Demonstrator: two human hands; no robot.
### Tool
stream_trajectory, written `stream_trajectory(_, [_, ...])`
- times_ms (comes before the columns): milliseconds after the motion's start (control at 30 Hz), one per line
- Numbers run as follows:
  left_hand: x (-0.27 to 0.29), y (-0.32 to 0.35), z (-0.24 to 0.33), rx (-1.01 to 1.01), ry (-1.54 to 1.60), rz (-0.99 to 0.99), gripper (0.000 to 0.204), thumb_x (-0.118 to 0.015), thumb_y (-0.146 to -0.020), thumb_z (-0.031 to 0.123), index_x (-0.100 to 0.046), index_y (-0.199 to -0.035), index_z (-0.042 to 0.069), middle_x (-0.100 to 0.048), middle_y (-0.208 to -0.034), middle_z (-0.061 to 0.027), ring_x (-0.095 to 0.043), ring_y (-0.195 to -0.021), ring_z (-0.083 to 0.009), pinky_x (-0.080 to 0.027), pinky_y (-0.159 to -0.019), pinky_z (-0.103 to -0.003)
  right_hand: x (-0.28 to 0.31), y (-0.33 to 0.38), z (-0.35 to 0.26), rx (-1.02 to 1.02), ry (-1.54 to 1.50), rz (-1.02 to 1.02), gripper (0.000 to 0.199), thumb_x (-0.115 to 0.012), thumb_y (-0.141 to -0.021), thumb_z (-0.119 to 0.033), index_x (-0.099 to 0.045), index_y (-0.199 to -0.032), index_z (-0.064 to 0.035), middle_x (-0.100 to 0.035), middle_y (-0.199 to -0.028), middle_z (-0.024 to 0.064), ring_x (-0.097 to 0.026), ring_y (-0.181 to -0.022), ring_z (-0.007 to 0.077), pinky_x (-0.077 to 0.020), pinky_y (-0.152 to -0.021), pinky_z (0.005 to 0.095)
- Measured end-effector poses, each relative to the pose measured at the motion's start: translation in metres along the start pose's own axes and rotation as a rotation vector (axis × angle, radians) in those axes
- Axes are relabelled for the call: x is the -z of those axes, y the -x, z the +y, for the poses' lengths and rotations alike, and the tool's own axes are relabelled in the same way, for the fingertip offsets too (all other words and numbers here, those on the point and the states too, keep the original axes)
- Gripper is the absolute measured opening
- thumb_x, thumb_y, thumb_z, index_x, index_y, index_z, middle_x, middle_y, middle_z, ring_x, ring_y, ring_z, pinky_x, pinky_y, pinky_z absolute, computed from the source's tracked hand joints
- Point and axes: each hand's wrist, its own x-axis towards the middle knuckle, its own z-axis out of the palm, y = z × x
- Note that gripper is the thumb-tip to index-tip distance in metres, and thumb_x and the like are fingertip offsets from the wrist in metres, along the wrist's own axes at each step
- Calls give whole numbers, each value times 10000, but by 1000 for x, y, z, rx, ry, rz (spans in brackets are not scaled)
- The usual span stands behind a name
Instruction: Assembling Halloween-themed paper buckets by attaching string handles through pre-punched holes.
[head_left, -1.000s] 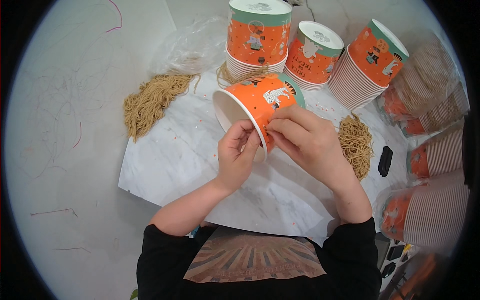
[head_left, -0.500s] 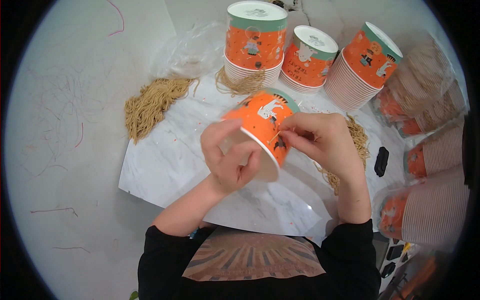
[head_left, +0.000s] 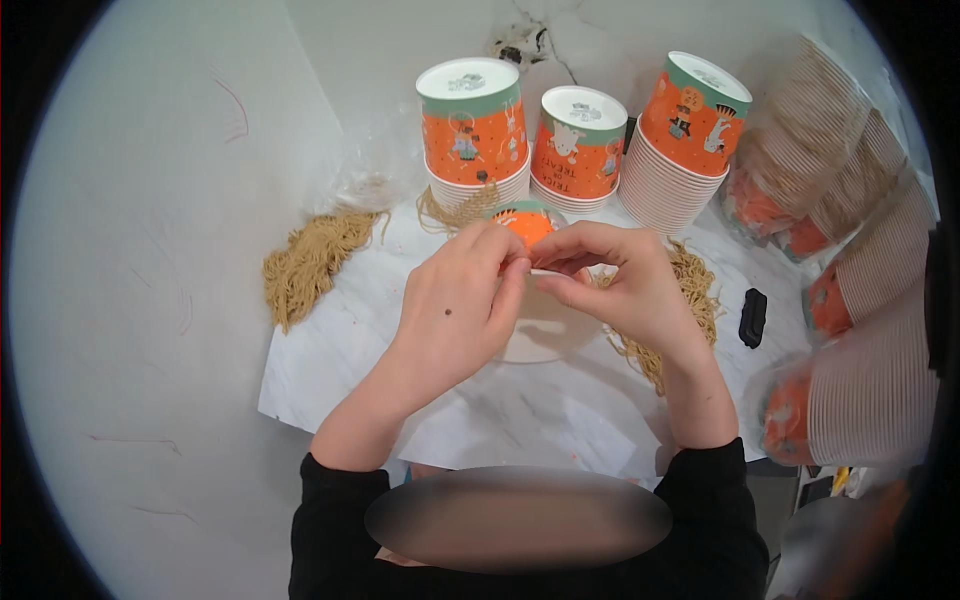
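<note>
An orange and green paper bucket [head_left: 540, 224] is tilted with its white mouth toward me over the table. My left hand [head_left: 450, 300] closes over its upper rim, thumb on the inner side and fingers outside. On the right part of the same rim, my right hand [head_left: 630, 285] pinches the wall between thumb and fingers. The two hands' fingertips nearly meet at the rim. Whether they also hold a piece of cord is hidden. Beside my right wrist lies a pile of tan cords [head_left: 692, 290].
Upside-down bucket stacks, left [head_left: 470, 130], middle [head_left: 580, 150] and right [head_left: 685, 140], stand at the back. Bagged bucket stacks [head_left: 860, 390] line the right side. A tan cord bundle [head_left: 315, 265] lies left, near a clear plastic bag [head_left: 375, 160]. A black object [head_left: 753, 318] rests at right.
The bucket's mouth has turned toward me. My left hand has come from inside the mouth onto the upper rim. My right hand has moved from the cord on the outer wall to the rim.
</note>
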Motion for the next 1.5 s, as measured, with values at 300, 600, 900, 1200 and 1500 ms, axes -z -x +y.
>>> stream_trajectory(300, [10,-14,23,78,37,-19,64,-598,-971,47,-580,-984,-13,-636,-1130,-127,-680,-826,-213,-545,-696,-311,-1,3,-2,72,88,134,124,-783,-829,-4,-755,-943,36,-749,-892,58,-688,-835,96,-557,-774,260])
stream_trajectory(600, [-1,-21,-24,143,468,-242,119,-601,-981,108,-562,-1004,-2,-612,-1005,-154,-637,-863,-295,-519,-731,-375,1,-1,9,-112,37,34,162,-759,-853,-110,-767,-938,27,-748,-796,87,-707,-758,119,-566,-754,277])
stream_trajectory(900, [-3,-13,-26,45,102,-248,99,-571,-994,54,-550,-1078,6,-601,-1206,-127,-672,-848,-179,-555,-723,-310,-14,-3,25,-194,88,-33,110,-735,-857,-80,-757,-906,15,-713,-740,27,-630,-702,60,-521,-693,240])
stream_trajectory(1200, [-19,-42,-59,94,839,-770,606,-574,-909,-87,-387,-1473,30,-581,-1326,-89,-605,-1194,-158,-498,-1017,-323,-13,-5,26,-177,101,-151,72,-728,-826,-71,-719,-843,-1,-683,-725,7,-626,-707,71,-505,-687,253])
stream_trajectory(1500, [-4,-41,-83,96,602,-788,197,-697,-930,130,-644,-1075,7,-644,-816,30,-546,-741,-60,-451,-665,-249,-10,-5,25,-159,98,-189,107,-734,-793,-62,-710,-867,11,-691,-720,89,-659,-668,133,-530,-668,286])
